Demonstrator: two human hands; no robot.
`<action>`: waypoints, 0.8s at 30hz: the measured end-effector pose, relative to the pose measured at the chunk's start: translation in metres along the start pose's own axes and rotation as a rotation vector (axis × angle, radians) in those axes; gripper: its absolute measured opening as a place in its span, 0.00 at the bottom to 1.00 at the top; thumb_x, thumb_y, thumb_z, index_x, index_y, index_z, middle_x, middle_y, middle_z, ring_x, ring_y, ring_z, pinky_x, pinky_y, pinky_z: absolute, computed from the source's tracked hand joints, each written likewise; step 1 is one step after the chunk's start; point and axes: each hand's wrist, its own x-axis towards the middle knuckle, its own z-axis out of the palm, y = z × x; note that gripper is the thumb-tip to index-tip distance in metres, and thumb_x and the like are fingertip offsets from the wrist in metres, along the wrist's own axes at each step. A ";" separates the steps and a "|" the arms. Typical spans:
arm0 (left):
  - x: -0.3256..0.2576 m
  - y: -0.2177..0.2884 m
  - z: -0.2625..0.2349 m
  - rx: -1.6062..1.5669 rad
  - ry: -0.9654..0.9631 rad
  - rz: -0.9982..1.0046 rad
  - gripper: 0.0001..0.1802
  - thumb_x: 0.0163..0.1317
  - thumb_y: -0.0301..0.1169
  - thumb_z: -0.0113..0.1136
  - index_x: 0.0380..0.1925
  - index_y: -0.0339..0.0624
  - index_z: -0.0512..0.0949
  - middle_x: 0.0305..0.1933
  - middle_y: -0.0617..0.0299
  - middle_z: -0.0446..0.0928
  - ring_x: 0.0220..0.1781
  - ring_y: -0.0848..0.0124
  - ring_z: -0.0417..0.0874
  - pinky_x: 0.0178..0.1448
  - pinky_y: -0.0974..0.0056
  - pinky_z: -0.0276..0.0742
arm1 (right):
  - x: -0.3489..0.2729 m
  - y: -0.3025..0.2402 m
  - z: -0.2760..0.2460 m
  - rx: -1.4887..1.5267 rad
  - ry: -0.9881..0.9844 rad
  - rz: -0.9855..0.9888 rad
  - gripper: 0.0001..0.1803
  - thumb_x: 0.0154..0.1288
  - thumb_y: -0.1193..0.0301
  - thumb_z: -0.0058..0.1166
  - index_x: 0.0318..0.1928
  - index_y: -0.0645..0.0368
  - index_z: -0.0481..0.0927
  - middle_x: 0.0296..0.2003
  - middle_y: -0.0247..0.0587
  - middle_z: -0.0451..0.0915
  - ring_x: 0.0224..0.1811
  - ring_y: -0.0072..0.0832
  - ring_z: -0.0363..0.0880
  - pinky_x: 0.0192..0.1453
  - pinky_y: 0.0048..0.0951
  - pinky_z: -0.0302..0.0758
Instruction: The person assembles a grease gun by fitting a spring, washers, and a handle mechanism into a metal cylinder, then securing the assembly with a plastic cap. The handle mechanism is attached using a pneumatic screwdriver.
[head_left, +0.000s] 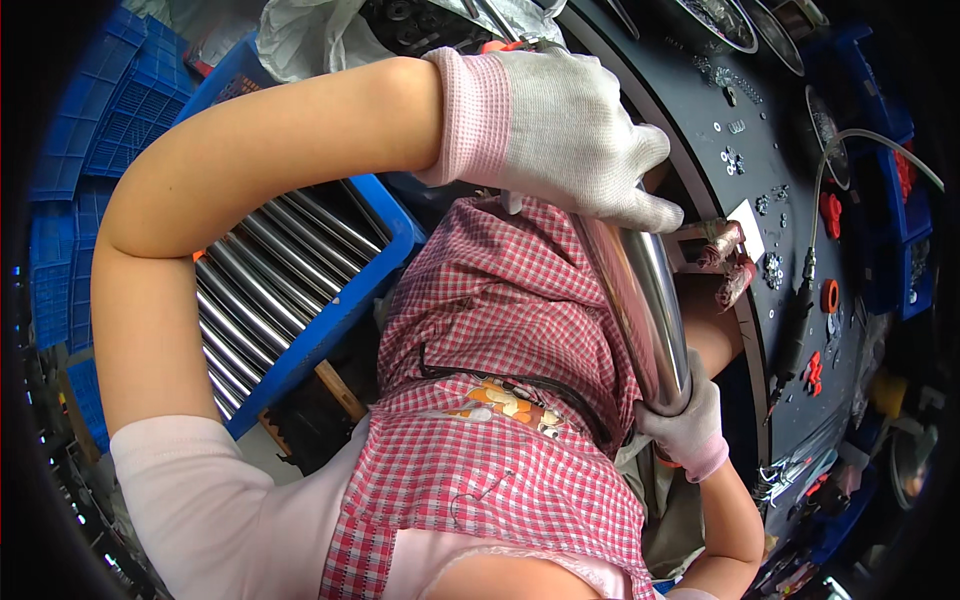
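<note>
A shiny metal tube point(655, 300) slants over the checked red apron on my lap. At its upper end my left hand point(575, 135), in a white knitted glove with a pink cuff, is closed over it; two fingers show at the tube's side and the rest are hidden. Around the near end is my right hand point(690, 425), gloved alike, its fingers wrapped on the tube. Just right of the tube, a fixture with two wrapped, worn reddish ends point(735, 262) sits at the table's edge.
Left of me, a blue crate point(385, 245) holds several polished tubes; blue baskets point(140, 100) stack behind it. The dark worktable point(715, 120) curves along the right, with small metal parts, red clips point(830, 212), a corded tool point(795, 335) and metal bowls point(715, 22).
</note>
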 end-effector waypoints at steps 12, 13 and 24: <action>-0.008 -0.010 0.026 -0.273 0.093 -0.067 0.32 0.51 0.30 0.55 0.60 0.58 0.67 0.25 0.62 0.70 0.23 0.64 0.76 0.28 0.62 0.72 | 0.008 0.005 -0.004 0.480 -0.514 0.274 0.44 0.40 0.73 0.67 0.62 0.64 0.63 0.47 0.39 0.74 0.50 0.24 0.72 0.57 0.28 0.68; -0.007 -0.010 0.027 -0.297 0.023 -0.066 0.33 0.49 0.28 0.57 0.59 0.55 0.68 0.28 0.60 0.72 0.26 0.62 0.77 0.30 0.60 0.73 | 0.008 0.009 -0.004 0.485 -0.514 0.273 0.44 0.40 0.73 0.67 0.62 0.64 0.63 0.47 0.39 0.74 0.50 0.24 0.72 0.57 0.28 0.68; -0.016 0.001 0.063 -0.788 -0.414 -0.339 0.42 0.30 0.37 0.75 0.53 0.51 0.70 0.41 0.58 0.77 0.46 0.54 0.78 0.53 0.52 0.71 | -0.003 0.060 0.018 1.449 -1.094 0.443 0.31 0.49 0.65 0.64 0.51 0.65 0.68 0.26 0.49 0.76 0.28 0.36 0.77 0.32 0.34 0.76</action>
